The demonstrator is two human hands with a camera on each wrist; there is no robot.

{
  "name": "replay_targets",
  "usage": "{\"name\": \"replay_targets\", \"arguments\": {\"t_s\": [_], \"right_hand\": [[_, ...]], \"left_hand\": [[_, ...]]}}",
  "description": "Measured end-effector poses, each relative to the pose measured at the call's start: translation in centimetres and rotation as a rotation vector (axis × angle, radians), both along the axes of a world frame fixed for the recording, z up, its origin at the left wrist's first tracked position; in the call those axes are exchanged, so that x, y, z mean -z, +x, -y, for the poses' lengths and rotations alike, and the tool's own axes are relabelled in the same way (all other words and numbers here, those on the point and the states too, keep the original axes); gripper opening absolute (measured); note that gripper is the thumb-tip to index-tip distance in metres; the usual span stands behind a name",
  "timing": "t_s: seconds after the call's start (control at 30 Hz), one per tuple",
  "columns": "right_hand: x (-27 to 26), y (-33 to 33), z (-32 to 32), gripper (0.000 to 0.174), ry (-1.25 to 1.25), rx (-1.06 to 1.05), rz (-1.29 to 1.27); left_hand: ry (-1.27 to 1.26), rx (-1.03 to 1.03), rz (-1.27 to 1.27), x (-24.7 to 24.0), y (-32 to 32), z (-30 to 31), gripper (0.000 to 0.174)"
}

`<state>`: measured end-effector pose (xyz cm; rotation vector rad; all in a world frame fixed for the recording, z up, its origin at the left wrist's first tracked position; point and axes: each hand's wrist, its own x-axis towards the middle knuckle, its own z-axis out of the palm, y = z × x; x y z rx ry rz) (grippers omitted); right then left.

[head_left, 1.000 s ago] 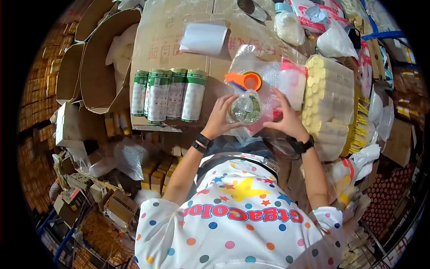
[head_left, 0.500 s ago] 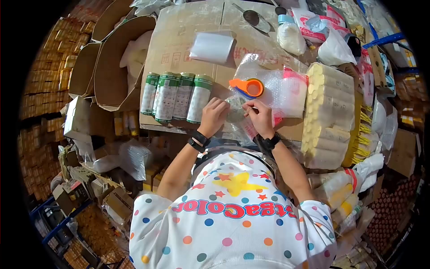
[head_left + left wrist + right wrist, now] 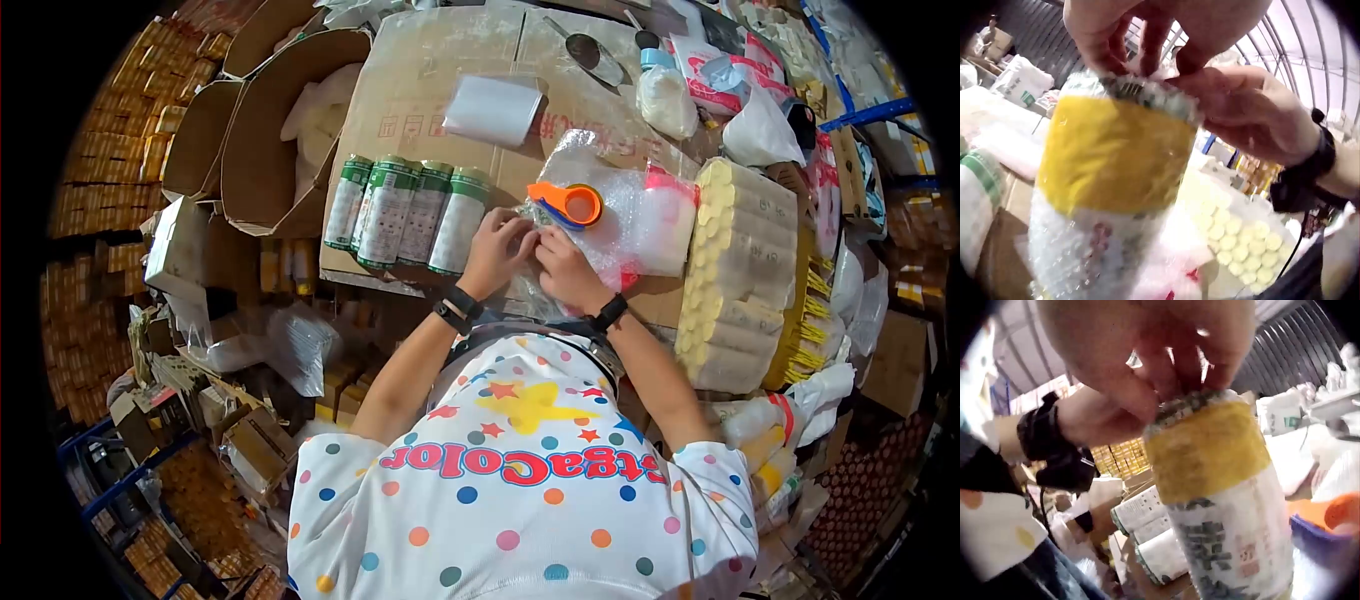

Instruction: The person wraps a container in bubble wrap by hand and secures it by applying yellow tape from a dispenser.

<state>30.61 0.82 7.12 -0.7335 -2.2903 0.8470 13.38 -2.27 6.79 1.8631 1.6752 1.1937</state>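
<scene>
A bubble-wrapped canister (image 3: 1116, 156) with a band of yellow tape (image 3: 1210, 450) stands upright between the hands. The person's left hand (image 3: 492, 252) is at its top end, fingers curled and pinching the gathered bubble wrap (image 3: 1141, 90). From the other side the right hand (image 3: 570, 268) bends its fingers over the same top rim, close to the left fingertips. In the head view the hands mostly hide the canister. Just beyond them lies an orange and blue tape dispenser (image 3: 548, 194). Several white-and-green canisters (image 3: 392, 215) lie to the left.
Flat bubble wrap (image 3: 622, 222) lies on the cardboard-covered table (image 3: 410, 125) beyond the right hand. A stack of clear plastic sleeves (image 3: 492, 110) is farther back. A pale yellow bundle of cylinders (image 3: 738, 275) flanks the right side; an open cardboard box (image 3: 255, 150) stands left.
The hands were spread apart around the wrapped canister, whose green contents showed from above. They have since closed in together on its top, covering it.
</scene>
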Motion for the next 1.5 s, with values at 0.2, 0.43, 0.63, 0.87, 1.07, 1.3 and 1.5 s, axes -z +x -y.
{"name": "replay_targets", "arguments": {"t_s": [0.2, 0.43, 0.63, 0.87, 1.07, 1.3, 1.5], "right_hand": [[4.2, 3.7, -4.7, 0.011, -0.449, 0.534, -0.256], [16.2, 0.2, -7.4, 0.044, -0.096, 0.351, 0.785], [12.2, 3.4, -8.4, 0.032, -0.207, 0.492, 0.37], [-2.7, 9.2, -2.5, 0.027, -1.109, 0.532, -0.534], [-3.0, 9.1, 0.8, 0.042, -1.258, 0.422, -0.487], [0.9, 9.1, -0.2, 0.035, -0.933, 0.403, -0.316], [1.8, 8.4, -0.2, 0.038, -0.803, 0.405, -0.343]], "left_hand": [[-0.002, -0.105, -0.063, 0.9, 0.7, 1.8, 0.01], [0.086, 0.057, -0.427, 0.3, 1.2, 1.2, 0.029], [-0.014, 0.079, -0.422, -0.3, 2.2, 3.2, 0.048], [0.09, 0.064, -0.388, 1.1, 2.0, 2.4, 0.043], [0.043, 0.189, -0.245, 0.4, 0.8, 1.9, 0.038], [-0.27, 0.176, 0.302, 0.1, -0.3, 0.6, 0.023], [-0.519, 0.183, 0.493, -1.4, -1.1, -0.8, 0.032]]}}
